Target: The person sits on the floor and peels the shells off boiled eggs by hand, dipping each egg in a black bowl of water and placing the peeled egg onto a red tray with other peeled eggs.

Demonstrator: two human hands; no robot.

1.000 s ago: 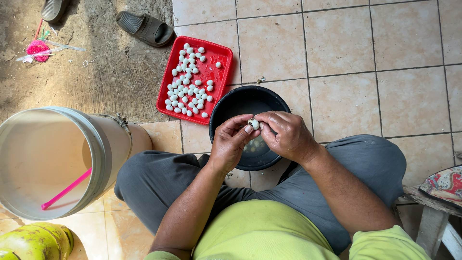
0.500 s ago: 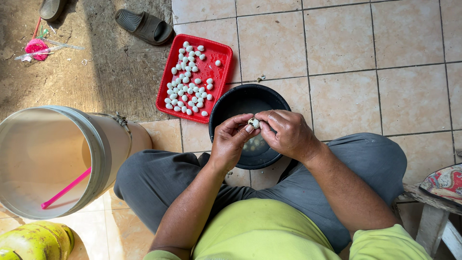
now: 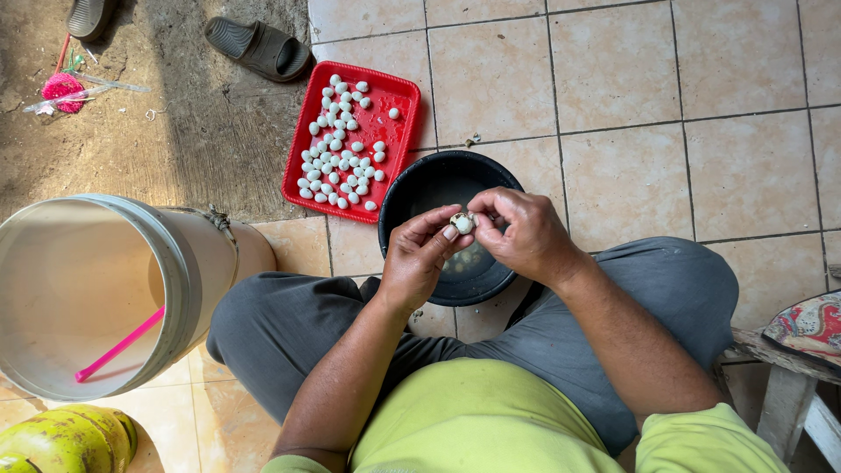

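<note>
Fingers of both hands met over the black bowl point(image 3: 429, 188) in the head view, the only one given. The left hand point(image 3: 419, 263) and the right hand point(image 3: 524, 235) each had their grip pressed on one small white egg point(image 3: 462, 222), pinched between thumb and fingertips just above the bowl's middle. Bits of speckled shell seemed to cling to it, so the step in hand looked like peeling, with the shell partly off; I judged the next move would call for thumbs working round the egg without crushing it.

Left of the bowl and touching its rim lay a red tray point(image 3: 390, 149) covered with many peeled white eggs point(image 3: 337, 149). Farther left of the bowl stood a large cream bucket point(image 3: 201, 263), tipped on its side, with a pink stick point(image 3: 118, 346) inside. Below the bucket showed a green-yellow fruit point(image 3: 66, 438). A dark sandal point(image 3: 260, 48) lay beyond the tray.

Right of the bowl the tiled floor point(image 3: 683, 105) gave open room; the tray's edge and the person's crossed legs hemmed the bowl's other sides.
</note>
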